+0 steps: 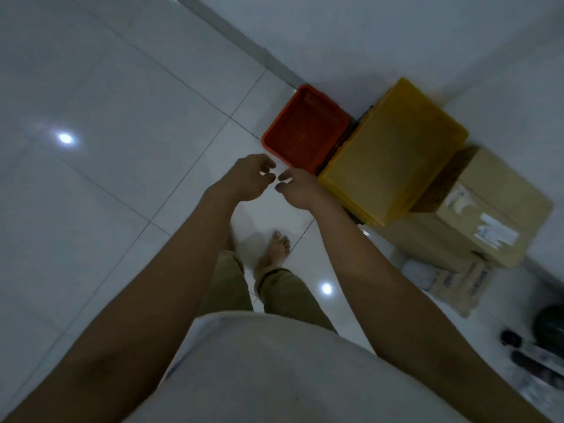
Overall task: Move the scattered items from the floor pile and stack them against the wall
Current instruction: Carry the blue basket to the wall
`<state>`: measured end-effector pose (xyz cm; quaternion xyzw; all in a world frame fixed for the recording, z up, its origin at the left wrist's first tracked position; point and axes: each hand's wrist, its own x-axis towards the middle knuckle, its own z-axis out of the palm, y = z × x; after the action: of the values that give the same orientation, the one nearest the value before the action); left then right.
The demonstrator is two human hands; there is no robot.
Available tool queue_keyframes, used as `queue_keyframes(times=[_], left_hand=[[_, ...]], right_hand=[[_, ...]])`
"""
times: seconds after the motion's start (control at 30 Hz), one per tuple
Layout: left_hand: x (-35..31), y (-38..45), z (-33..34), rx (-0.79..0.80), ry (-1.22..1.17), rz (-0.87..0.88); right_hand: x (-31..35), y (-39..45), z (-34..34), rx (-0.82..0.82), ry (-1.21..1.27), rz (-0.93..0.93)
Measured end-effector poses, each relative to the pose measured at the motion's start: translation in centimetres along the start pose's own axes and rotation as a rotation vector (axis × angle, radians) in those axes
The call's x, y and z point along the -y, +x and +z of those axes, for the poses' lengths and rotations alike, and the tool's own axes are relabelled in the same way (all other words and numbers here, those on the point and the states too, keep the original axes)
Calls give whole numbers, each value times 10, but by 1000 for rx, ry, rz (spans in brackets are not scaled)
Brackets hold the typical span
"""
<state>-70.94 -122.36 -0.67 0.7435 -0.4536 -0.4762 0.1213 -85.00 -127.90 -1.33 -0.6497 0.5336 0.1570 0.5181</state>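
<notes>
An orange-red plastic basket (306,129) stands on the white floor against the wall. To its right a stack of yellow plastic trays (393,151) lies beside it, and a cardboard box (485,206) sits further right. My left hand (247,178) and my right hand (297,187) hover close together just in front of the basket's near corner. Both have loosely curled fingers and hold nothing. Their fingertips nearly meet.
Flattened printed cardboard (457,285) and a pale bag lie below the box. Dark objects (546,337) sit at the right edge. The wall (396,41) runs diagonally behind the stack. White floor tiles (106,132) spread to the left. My bare feet stand below my hands.
</notes>
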Motion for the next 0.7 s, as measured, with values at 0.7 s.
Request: queue_keyframes(times=[0.7], left_hand=[[150, -335, 31, -425, -518, -398]], right_hand=[[92, -187, 170, 238, -369, -231]])
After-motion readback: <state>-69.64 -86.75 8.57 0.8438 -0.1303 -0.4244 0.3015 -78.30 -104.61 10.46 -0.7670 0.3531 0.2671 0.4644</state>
